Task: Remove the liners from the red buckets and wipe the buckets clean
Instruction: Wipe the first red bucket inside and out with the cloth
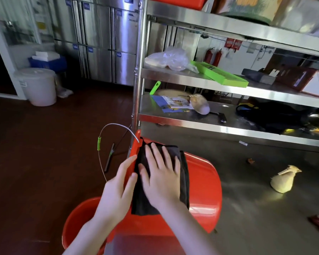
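Two red buckets are seen; one tipped bucket (201,181) is laid on its side on the steel desk (256,208), and a second bucket (77,218) is set upright below and left of it. No liner is seen on the tipped bucket, so that step is judged done for it; wiping is under way. A dark cloth (181,159) is pressed flat on its outer wall by the right grip (160,179), fingers straight and spread, nothing clasped; the left grip (118,188) is rested open against its left side. Whether the second bucket is wiped cannot be told.

The desk edge is met just left of the tipped bucket, and its wire handle (116,125) is thrown out over the floor (35,153); a rack post (137,89) is stood close behind it; bare desk is left to its right, as far as a pale pouch (282,181).
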Demonstrator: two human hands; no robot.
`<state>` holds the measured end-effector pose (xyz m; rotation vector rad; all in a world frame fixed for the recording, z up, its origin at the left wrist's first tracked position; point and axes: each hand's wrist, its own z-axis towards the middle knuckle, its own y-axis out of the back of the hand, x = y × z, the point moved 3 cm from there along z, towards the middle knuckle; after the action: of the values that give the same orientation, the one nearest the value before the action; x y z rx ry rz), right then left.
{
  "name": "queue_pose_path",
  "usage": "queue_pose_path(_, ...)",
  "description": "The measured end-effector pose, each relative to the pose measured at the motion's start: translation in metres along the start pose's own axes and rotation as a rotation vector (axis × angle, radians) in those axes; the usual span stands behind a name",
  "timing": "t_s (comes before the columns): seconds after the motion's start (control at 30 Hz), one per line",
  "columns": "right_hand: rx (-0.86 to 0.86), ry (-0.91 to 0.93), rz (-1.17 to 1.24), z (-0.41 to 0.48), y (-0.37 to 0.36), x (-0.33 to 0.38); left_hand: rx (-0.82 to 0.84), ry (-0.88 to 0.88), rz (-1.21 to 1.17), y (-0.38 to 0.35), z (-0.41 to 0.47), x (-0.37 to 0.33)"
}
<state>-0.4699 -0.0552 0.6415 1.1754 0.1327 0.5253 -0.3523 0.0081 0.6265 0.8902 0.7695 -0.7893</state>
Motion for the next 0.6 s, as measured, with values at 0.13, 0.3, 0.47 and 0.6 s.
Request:
queue_pose_path(0.13,-0.046,0.008,-0.011,-0.027,-0.004,0.003,-0.060,0.126,0.095,-0.009,0.050,-0.019)
queue_pose_path(0.3,-0.072,-0.010,-0.006,-0.039,0.000,-0.030,-0.011,0.252,0.152,-0.012,0.058,-0.024)
queue_pose_path(0.47,0.141,-0.500,-0.010,-0.013,0.014,-0.119,-0.032,0.124,0.077,-0.008,0.015,-0.021)
queue_pose_path(0.6,0.346,-0.599,0.123,0.017,0.017,-0.124,-0.048,0.101,0.027,-0.011,-0.004,-0.021)
